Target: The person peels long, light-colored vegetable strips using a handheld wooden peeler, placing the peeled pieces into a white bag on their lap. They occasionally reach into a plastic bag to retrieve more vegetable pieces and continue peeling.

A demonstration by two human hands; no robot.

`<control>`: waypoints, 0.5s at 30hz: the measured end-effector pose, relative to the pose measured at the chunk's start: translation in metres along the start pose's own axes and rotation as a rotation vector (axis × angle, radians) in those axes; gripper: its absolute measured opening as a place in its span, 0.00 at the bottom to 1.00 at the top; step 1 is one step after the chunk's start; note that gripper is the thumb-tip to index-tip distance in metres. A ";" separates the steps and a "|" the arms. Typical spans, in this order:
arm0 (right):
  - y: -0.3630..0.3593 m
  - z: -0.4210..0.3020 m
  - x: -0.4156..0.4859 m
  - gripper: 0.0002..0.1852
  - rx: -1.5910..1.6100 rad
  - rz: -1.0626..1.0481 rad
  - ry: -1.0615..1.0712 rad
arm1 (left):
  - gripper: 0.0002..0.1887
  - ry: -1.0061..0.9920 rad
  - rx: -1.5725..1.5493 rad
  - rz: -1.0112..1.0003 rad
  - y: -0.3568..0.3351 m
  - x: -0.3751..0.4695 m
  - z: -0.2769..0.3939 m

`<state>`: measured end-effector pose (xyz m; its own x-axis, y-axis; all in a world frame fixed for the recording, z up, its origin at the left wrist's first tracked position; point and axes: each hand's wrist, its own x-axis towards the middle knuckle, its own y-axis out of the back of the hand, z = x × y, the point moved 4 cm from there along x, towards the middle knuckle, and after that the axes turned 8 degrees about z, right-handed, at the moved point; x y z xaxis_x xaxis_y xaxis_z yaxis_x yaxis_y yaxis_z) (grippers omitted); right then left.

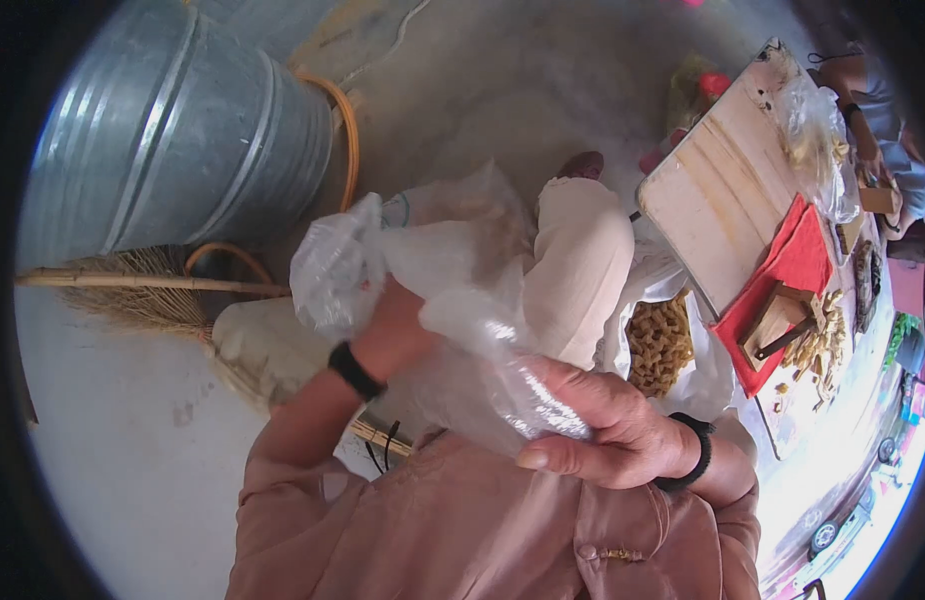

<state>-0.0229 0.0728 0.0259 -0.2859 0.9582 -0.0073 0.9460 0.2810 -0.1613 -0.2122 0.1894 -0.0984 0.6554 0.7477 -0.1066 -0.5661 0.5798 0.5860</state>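
Observation:
A clear plastic bag is spread over my lap, between my two hands. My right hand grips its gathered edge between thumb and fingers. My left hand is blurred and partly covered by the film; its fingers are hidden, so its hold cannot be told. Right of my knee, a white sack stands with its mouth apart, showing many small tan twisted pieces.
A low table on the right bears a red cloth, a small wooden cutter and tan strips. Another person's hand is beyond it. A ribbed metal drum and a twig broom are on the left.

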 end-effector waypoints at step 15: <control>0.020 0.054 0.006 0.28 0.052 0.050 -0.203 | 0.18 0.390 0.575 -0.329 -0.019 0.029 0.002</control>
<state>-0.0139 0.0813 -0.0307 -0.2683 0.9392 -0.2142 0.9523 0.2249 -0.2064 -0.1817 0.1998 -0.1112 0.4610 0.6876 -0.5610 0.0463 0.6127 0.7890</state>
